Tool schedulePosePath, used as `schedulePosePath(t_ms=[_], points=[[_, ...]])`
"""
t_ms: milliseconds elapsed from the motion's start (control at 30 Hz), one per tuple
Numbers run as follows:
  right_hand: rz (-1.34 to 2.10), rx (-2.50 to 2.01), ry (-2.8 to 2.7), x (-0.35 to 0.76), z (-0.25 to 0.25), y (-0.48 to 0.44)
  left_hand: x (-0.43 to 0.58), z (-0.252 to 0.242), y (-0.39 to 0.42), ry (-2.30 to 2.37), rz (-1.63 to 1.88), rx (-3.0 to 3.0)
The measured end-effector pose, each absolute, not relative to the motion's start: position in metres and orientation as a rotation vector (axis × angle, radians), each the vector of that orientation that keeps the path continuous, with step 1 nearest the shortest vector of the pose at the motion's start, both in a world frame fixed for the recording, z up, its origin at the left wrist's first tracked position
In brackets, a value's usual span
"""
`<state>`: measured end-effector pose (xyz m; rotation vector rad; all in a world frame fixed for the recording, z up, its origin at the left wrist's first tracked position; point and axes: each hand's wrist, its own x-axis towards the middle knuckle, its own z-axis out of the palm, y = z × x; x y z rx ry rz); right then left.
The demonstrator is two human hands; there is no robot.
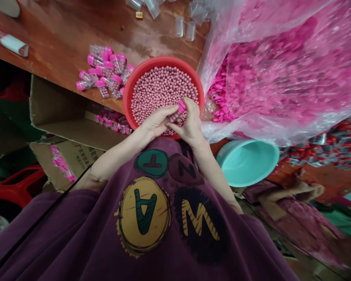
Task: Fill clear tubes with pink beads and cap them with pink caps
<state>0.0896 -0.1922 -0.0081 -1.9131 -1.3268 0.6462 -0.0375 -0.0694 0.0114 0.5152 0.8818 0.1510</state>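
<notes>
Main risk: spilled beads [163, 84]. If the pink cap [181, 106] is not seated (cannot tell from here) and the grip squeezes or twists unevenly, it could pop off; most beads would likely drop into the red basin [128, 84] right below, a few might bounce over its rim. Second risk: wrists or forearms knocking the basin, which sits at the table's [61, 47] near edge; a hard bump could tip it toward the lap. Slippery plastic could also let the small bottle [174, 117] slide out of the fingers.

Left hand [158, 120] grips the bottle's side, fingertips near the cap; right hand [192, 121] is closed around it from the other side, index finger curled at the cap. Bottle is held over the basin's near half, tilted, cap end pointing away from the body.

Looks: clear wall, dusty-pink round beads inside, bright pink cap; body partly hidden by fingers.
</notes>
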Motion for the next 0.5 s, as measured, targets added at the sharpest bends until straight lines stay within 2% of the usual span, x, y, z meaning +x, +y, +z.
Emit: schedulePosePath(t_ms=[167,333,500], points=[[0.639,-1.794,-1.31,0.092,0.0,-0.188,-0.038,0.016,-0.071,0.879,0.127,0.459],[0.63,-1.894,-1.27,0.092,0.004,-0.187,-0.04,0.023,-0.071,0.89,0.108,0.457],[0.643,-1.95,-1.281,0.082,-0.014,-0.186,-0.038,0.018,-0.081,0.867,0.115,0.78]])
